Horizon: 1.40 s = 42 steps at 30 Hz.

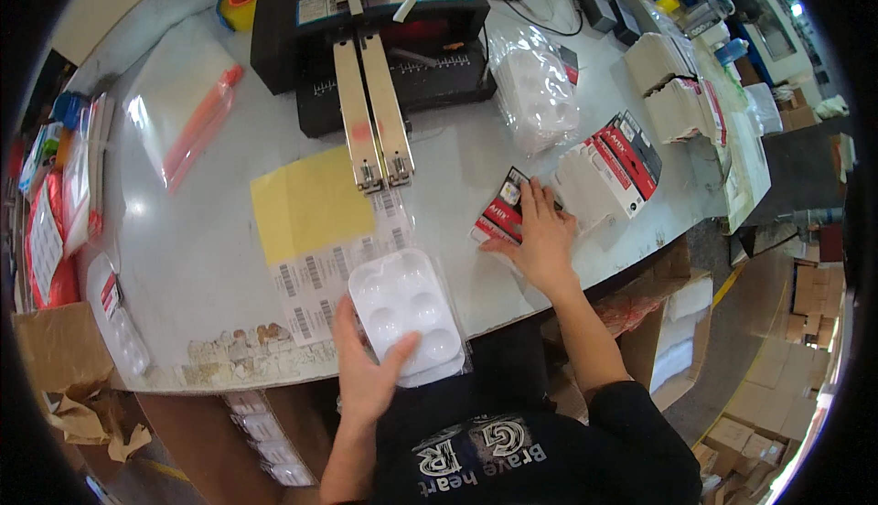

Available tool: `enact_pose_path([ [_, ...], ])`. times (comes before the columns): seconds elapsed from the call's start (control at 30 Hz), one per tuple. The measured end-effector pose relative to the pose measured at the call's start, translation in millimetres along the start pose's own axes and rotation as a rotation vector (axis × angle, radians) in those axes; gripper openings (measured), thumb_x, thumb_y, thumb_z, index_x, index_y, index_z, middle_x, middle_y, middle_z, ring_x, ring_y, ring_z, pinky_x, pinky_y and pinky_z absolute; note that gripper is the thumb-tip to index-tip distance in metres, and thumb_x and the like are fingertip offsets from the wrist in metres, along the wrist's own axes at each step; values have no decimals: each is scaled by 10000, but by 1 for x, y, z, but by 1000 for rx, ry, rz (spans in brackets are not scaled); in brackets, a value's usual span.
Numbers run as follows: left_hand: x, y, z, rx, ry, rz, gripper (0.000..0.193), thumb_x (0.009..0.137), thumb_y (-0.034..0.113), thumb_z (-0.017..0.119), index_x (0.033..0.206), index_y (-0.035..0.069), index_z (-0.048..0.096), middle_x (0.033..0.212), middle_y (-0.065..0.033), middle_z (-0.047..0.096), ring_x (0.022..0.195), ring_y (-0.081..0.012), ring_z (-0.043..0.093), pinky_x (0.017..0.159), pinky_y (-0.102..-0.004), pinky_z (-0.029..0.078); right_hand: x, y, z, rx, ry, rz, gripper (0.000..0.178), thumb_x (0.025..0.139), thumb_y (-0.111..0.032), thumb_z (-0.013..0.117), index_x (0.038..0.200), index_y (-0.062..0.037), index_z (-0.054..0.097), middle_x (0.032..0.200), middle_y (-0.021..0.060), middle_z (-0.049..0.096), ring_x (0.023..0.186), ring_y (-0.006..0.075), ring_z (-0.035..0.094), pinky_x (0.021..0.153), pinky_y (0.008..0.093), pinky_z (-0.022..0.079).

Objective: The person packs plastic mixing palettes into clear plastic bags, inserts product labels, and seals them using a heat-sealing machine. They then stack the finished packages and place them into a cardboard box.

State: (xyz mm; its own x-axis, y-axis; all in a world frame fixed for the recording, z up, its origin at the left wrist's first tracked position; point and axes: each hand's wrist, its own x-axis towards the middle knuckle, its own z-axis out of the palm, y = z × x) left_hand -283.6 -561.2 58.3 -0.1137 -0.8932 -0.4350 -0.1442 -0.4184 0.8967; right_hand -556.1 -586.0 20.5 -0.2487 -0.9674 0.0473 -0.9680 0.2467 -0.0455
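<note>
My left hand (370, 363) grips a white plastic paint palette (402, 299) with round wells, its thumb pressing on the lower part. Clear film shows around the palette's edges at the table's front. To the right, my right hand (540, 231) is on a red, black and white header card (501, 212), thumb at the lower edge and fingers over the far side. The hand partly hides this card. Just beyond it fans a stack of similar cards (608, 171). A sheet of barcode labels (315, 290) with yellow backing (311, 203) lies left of the palette.
A black sealing machine (393, 75) with two metal rails stands at the back. Bagged palettes (540, 93) lie right of it, clear bags (178, 93) left. More cards (672, 75) are piled far right. A packed palette (119, 322) lies front left; cartons (663, 340) stand below the edge.
</note>
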Motion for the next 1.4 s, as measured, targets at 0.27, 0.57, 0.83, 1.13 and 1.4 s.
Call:
enact_pose_path([
  [0.27, 41, 20, -20, 347, 291, 278, 214, 845, 183, 673, 930, 12, 578, 992, -105, 521, 978, -245, 507, 869, -329, 397, 16, 1, -27, 408, -123, 112, 472, 738, -254, 765, 1140, -65, 604, 1006, 108, 688, 809, 230, 659, 805, 395, 445],
  [0.57, 15, 64, -1, -253, -148, 216, 105, 912, 10, 563, 888, 15, 460, 965, -98, 634, 804, -106, 537, 720, -235, 430, 58, -43, -148, 1082, -227, -362, 434, 737, -136, 796, 1082, 27, 591, 910, 99, 659, 797, 109, 617, 722, 275, 508],
  [0.83, 15, 62, 0, -333, -86, 60, 127, 952, 38, 545, 1039, -11, 467, 898, -77, 703, 664, 6, 486, 568, -150, 382, 84, -85, -121, 940, -863, -264, 300, 757, -179, 790, 912, 10, 615, 698, 55, 601, 632, 85, 482, 598, 251, 431],
  [1.13, 25, 60, -4, -170, -89, 94, 126, 937, 55, 579, 966, -53, 637, 835, -58, 698, 688, -29, 546, 606, -166, 422, 84, -87, -117, 877, -692, -540, 272, 793, -182, 706, 933, 15, 581, 743, 229, 597, 671, 419, 558, 603, 380, 467],
  [1.4, 23, 47, -7, -241, 257, 244, 120, 903, 36, 614, 945, -69, 656, 721, 8, 624, 624, -12, 484, 546, -154, 353, 73, -60, -106, 980, -582, -258, 275, 774, -234, 773, 926, -17, 699, 703, 65, 661, 619, 129, 618, 599, 274, 493],
])
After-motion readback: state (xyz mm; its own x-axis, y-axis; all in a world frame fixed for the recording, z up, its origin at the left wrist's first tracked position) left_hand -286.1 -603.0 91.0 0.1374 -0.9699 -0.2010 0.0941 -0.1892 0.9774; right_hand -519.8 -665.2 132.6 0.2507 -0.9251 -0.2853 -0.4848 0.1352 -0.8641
